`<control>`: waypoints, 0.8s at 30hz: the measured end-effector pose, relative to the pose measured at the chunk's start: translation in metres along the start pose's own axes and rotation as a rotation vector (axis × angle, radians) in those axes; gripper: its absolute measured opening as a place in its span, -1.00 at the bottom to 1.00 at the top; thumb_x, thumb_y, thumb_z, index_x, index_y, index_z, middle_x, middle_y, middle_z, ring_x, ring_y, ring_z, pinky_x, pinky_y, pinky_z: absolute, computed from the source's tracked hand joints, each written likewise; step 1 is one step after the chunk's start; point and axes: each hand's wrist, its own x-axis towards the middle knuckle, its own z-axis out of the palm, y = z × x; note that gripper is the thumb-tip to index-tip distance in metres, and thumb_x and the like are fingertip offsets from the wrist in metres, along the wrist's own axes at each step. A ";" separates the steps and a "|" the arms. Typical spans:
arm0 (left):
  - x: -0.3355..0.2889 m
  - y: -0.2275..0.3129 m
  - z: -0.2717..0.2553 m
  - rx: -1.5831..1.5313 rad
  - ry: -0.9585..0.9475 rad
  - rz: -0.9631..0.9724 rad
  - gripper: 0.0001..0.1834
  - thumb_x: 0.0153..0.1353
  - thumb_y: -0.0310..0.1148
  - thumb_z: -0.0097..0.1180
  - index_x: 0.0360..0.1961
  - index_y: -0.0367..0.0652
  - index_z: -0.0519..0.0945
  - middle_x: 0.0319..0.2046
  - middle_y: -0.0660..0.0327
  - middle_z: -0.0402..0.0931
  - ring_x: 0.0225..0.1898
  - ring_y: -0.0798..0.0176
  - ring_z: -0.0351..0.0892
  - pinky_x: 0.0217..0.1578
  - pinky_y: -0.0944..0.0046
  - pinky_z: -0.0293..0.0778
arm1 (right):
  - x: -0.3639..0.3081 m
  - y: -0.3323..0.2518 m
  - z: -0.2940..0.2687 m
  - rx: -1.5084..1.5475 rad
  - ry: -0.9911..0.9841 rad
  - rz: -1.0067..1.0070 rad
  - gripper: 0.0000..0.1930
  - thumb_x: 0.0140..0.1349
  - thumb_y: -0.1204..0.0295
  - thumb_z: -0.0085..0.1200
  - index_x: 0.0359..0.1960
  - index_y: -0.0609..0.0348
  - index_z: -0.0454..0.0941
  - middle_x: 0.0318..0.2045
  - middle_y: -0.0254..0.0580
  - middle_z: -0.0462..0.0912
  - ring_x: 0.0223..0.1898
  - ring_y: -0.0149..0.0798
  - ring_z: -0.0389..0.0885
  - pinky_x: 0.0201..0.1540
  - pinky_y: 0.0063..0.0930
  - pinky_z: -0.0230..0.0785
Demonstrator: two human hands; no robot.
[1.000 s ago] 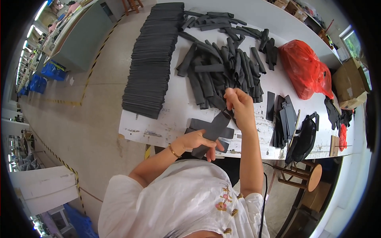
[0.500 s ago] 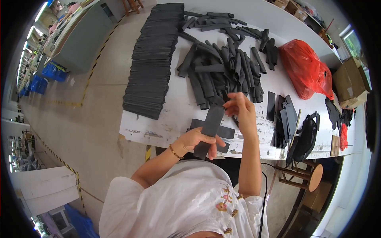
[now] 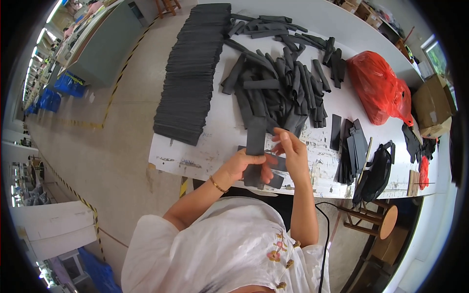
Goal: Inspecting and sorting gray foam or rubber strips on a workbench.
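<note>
Bare tabletop (image 3: 218,117) between long stack (image 3: 193,73) and strip heap (image 3: 273,85), the heap a barrier ahead.

Left grip (image 3: 240,164) firmly pinched, right grip (image 3: 294,155) loosely curled nearby

Left fingers (image 3: 266,172) partly behind dark strip (image 3: 256,136)

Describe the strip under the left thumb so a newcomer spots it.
Along the near edge of the white table, find the left hand. A dark grey strip points from it toward the pile of curled pieces. Unlike its neighbours, it lies directly under the thumb.
</note>
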 end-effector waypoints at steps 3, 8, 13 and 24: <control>0.004 0.002 -0.001 -0.049 0.114 0.142 -0.62 0.34 -0.30 0.03 -0.01 -0.46 0.53 -0.34 -0.09 0.65 -0.32 0.01 0.69 -0.19 0.08 0.61 | -0.020 0.023 -0.016 -0.070 0.061 0.038 -0.66 0.43 0.21 -0.06 -0.10 0.30 0.51 -0.31 -0.26 0.61 -0.42 -0.45 0.56 -0.31 -0.57 0.40; 0.016 -0.007 -0.010 -0.144 0.194 0.307 -0.56 0.39 -0.23 0.00 0.14 -0.34 0.44 -0.05 -0.14 0.57 0.05 -0.06 0.56 0.15 0.00 0.41 | -0.057 0.055 0.013 0.156 0.019 0.145 -0.75 0.34 0.39 0.11 -0.09 0.33 0.46 -0.30 -0.25 0.61 -0.38 -0.42 0.59 -0.29 -0.53 0.47; 0.024 -0.006 -0.003 -0.337 0.212 0.391 -0.57 0.36 -0.19 0.05 0.13 -0.26 0.47 -0.05 -0.01 0.60 0.04 0.05 0.56 0.13 0.09 0.43 | -0.046 0.069 0.009 0.204 0.104 0.142 -0.84 0.33 0.46 0.09 -0.22 0.37 0.53 -0.39 -0.26 0.63 -0.43 -0.45 0.58 -0.36 -0.60 0.43; 0.033 -0.009 0.007 -0.299 0.353 0.527 -0.65 0.42 -0.22 -0.05 0.03 -0.28 0.49 -0.45 0.28 0.40 -0.26 0.20 0.48 -0.04 0.11 0.47 | -0.039 0.065 0.010 0.156 0.105 0.176 -0.84 0.30 0.47 0.14 -0.26 0.37 0.55 -0.46 -0.28 0.62 -0.52 -0.46 0.57 -0.44 -0.61 0.40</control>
